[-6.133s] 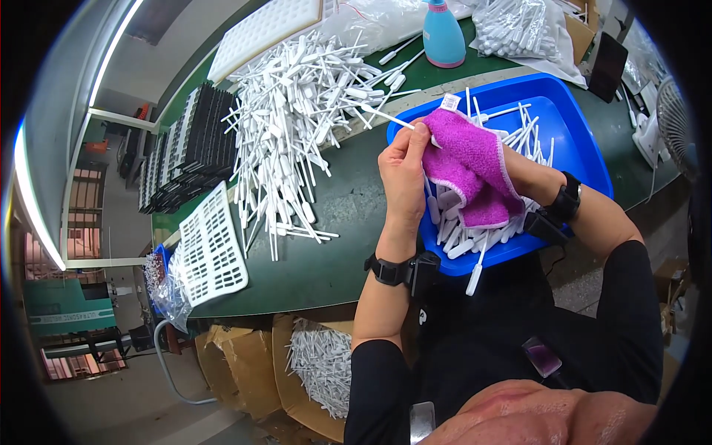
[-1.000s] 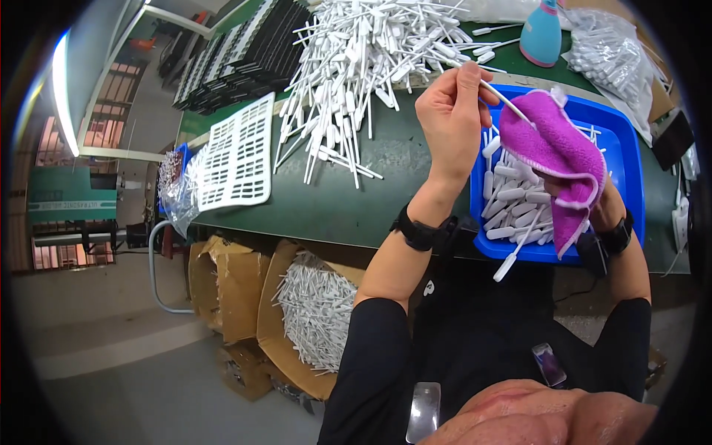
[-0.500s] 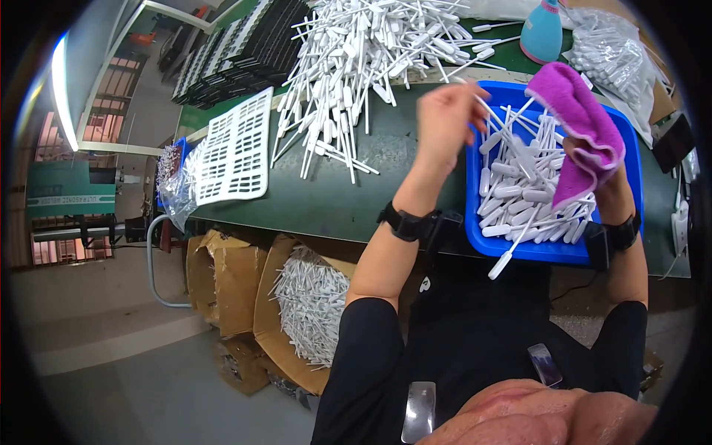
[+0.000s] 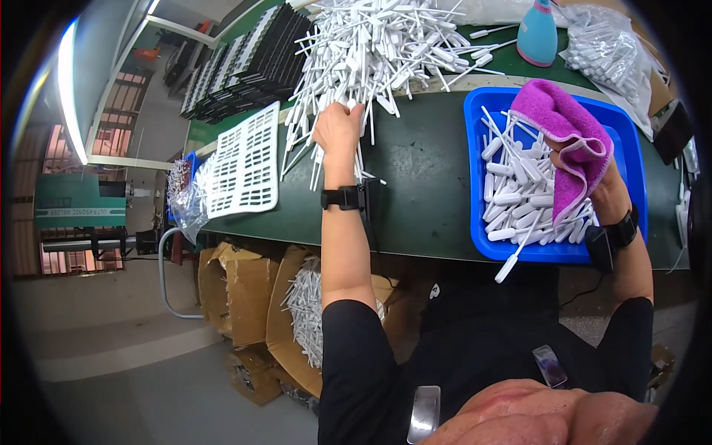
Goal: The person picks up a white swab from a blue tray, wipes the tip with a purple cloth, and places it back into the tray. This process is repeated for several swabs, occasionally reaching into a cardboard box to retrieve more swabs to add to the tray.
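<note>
My left hand (image 4: 338,127) reaches out over the green table (image 4: 423,200) to the near edge of a big pile of white plastic sticks (image 4: 378,52), fingers curled among them. Whether it grips one I cannot tell. My right hand (image 4: 586,174) holds a purple cloth (image 4: 567,137) above the blue tray (image 4: 627,148), which lies at the right and holds several white plastic sticks (image 4: 515,200).
A white grid rack (image 4: 245,159) lies left of the pile, with black racks (image 4: 237,63) stacked behind it. A blue spray bottle (image 4: 538,33) and a clear bag of parts (image 4: 608,48) stand at the back right. Open cardboard boxes (image 4: 297,311) with white sticks sit under the table.
My left hand left the tray and stretched left to the pile of sticks. My right hand with the purple cloth stayed over the tray.
</note>
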Demonstrator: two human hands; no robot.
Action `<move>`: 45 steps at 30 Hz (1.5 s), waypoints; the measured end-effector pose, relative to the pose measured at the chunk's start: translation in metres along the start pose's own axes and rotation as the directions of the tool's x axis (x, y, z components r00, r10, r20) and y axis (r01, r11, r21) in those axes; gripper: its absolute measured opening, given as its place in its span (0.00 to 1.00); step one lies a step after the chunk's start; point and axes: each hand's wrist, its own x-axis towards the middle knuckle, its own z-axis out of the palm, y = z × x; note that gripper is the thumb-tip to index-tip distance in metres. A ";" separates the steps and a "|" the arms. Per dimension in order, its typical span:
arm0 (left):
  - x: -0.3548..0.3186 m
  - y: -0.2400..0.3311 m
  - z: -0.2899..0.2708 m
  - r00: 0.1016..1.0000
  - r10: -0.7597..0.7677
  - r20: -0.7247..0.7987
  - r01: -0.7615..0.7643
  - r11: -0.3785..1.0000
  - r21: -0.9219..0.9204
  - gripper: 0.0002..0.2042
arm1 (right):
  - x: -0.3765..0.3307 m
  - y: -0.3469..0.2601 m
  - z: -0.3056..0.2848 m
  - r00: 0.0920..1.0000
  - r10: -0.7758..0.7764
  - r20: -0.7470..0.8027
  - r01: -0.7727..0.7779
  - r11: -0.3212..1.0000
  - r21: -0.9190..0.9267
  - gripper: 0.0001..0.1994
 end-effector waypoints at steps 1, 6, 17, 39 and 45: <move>0.003 -0.001 0.000 0.998 0.005 0.057 -0.005 1.000 -0.010 0.17 | 0.001 0.002 0.001 1.000 -0.007 0.001 0.007 1.000 -0.001 0.18; -0.016 0.021 -0.018 0.996 0.042 0.075 -0.003 0.888 -0.460 0.16 | 0.003 0.004 0.008 0.973 -0.070 -0.222 0.079 0.996 0.031 0.23; -0.074 0.169 -0.043 0.905 0.302 0.298 0.372 -0.225 -0.901 0.17 | 0.012 -0.002 0.053 0.976 -0.106 -0.189 0.115 0.993 0.036 0.20; -0.139 0.210 -0.002 0.738 0.569 0.364 0.282 0.231 -0.931 0.10 | 0.008 -0.004 0.031 0.901 -0.386 -0.196 0.397 0.917 0.020 0.16; -0.121 0.196 0.000 0.099 0.852 0.514 0.938 0.092 -0.334 0.15 | 0.031 -0.026 -0.011 0.857 -0.463 0.227 0.456 0.886 0.085 0.17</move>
